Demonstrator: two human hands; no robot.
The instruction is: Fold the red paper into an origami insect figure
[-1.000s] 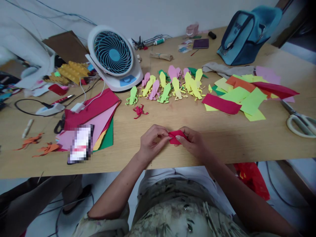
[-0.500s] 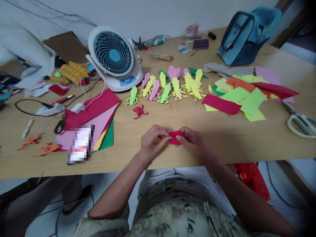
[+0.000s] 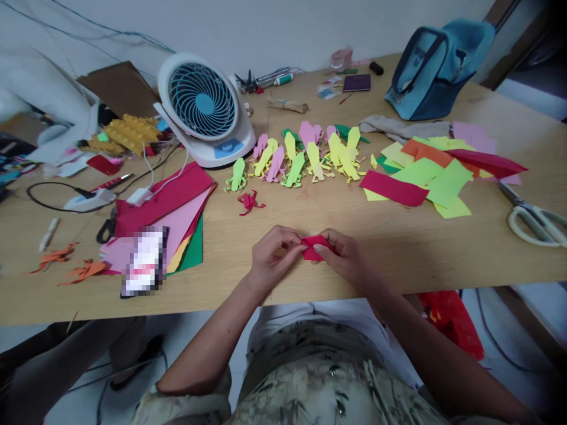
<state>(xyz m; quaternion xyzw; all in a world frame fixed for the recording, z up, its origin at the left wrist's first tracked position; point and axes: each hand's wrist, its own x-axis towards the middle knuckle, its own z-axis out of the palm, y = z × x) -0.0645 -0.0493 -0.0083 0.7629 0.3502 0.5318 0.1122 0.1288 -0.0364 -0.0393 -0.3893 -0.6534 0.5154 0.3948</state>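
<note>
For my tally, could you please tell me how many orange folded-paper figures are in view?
2: one orange figure near the white marker, the other figure left of the phone.

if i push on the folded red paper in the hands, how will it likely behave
The folded red paper is probably very light, being small and pinched between fingers. Its folded layers suggest more stiffness than a single sheet, though it could crease under a hard push. Its flat shape seems likelier to slide than roll.
</note>
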